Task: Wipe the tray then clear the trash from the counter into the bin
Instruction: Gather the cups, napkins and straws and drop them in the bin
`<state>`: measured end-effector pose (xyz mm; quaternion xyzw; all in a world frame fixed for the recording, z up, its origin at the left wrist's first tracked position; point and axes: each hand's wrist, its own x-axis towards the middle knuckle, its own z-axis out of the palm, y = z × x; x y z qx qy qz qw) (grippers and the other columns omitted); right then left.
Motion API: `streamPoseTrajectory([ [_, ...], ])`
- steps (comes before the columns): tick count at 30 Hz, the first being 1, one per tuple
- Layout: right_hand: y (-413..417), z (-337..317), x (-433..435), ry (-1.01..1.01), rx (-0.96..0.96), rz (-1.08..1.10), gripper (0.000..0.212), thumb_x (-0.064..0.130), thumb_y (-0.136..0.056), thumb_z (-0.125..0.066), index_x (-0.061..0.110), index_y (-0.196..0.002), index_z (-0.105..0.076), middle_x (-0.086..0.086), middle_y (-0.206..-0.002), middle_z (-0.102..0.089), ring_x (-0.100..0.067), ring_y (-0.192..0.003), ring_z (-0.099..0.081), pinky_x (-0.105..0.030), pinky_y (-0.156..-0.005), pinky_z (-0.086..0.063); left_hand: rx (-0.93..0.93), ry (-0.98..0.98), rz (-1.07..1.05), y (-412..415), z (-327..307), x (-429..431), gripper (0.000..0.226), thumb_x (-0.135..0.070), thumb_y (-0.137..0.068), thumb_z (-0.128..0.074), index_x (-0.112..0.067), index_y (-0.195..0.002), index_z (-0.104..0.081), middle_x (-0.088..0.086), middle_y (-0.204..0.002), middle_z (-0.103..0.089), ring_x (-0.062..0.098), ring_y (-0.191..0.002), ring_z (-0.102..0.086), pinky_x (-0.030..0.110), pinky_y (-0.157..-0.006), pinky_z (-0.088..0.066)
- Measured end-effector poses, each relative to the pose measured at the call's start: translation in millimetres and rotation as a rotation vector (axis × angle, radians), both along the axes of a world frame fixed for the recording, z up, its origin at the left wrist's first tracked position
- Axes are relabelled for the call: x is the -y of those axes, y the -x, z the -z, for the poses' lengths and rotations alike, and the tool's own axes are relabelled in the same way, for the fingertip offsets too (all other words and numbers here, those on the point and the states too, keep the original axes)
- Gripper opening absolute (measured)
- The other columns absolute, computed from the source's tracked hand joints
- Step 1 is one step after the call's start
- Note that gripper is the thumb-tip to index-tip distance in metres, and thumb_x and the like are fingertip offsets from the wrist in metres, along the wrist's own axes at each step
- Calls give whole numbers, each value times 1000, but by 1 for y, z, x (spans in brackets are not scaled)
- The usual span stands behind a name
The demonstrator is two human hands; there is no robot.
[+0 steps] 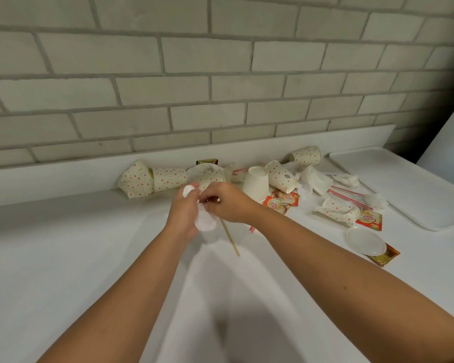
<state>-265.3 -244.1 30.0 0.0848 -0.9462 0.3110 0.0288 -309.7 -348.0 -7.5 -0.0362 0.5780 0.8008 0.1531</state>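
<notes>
My left hand grips a crumpled white tissue above the white counter. My right hand meets it and pinches a thin wooden stir stick that slants down toward me. Behind the hands, crushed dotted paper cups lie against the back ledge. A plain white cup stands upside down just right of my right hand. The white tray lies at the far right of the counter.
More trash is spread between my hands and the tray: dotted cups, red sachets, striped straws, crumpled tissues, a clear plastic lid on a gold wrapper. A brick wall backs the counter. No bin shows.
</notes>
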Motion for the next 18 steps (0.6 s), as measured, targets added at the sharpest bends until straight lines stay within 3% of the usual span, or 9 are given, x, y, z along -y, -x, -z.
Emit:
streamPoseTrajectory([
  [1,4,3,-2,55,8,14,25,-4,-87,-51,-1,-102,-70,-13,-98,-67,-26,-92,-60,-24,-78,-48,13,0,-54,4,2,8,21,-4,-95,-41,-13,-110,-52,12,-92,-59,23,-76,-59,30,-64,-50],
  [3,12,12,-8,43,23,87,28,-3,-87,-52,0,-110,-68,-11,-109,-65,-23,-102,-59,-16,-75,-43,84,-22,-158,11,4,24,22,3,-93,-36,-12,-98,-52,6,-74,-51,15,-55,-45,21,-50,-41],
  [5,21,27,-13,-100,96,141,32,0,-88,-54,0,-119,-63,-10,-111,-60,-21,-104,-55,-17,-77,-36,150,-18,-241,19,7,37,25,0,-93,-36,-16,-84,-52,2,-67,-44,10,-45,-35,15,-42,-34],
  [8,32,53,-16,-275,233,212,35,6,-88,-55,-1,-123,-56,-10,-126,-46,-22,-112,-49,-23,-88,-39,190,-26,-281,27,7,49,20,-9,-94,-46,-18,-76,-47,0,-61,-38,5,-31,-29,10,-34,-25],
  [14,45,70,13,-361,281,253,35,23,-97,-44,1,-123,-52,-13,-139,-29,-28,-122,-40,-35,-100,-39,122,61,-284,26,8,58,16,-13,-91,-51,-16,-76,-47,-1,-59,-38,9,-41,-29,14,-36,-27],
  [18,56,70,39,-365,268,242,44,32,-99,-43,-1,-127,-51,-13,-144,-25,-29,-122,-43,-38,-96,-42,103,75,-301,27,12,64,13,-14,-92,-53,-16,-79,-50,0,-59,-40,6,-32,-31,13,-34,-29],
])
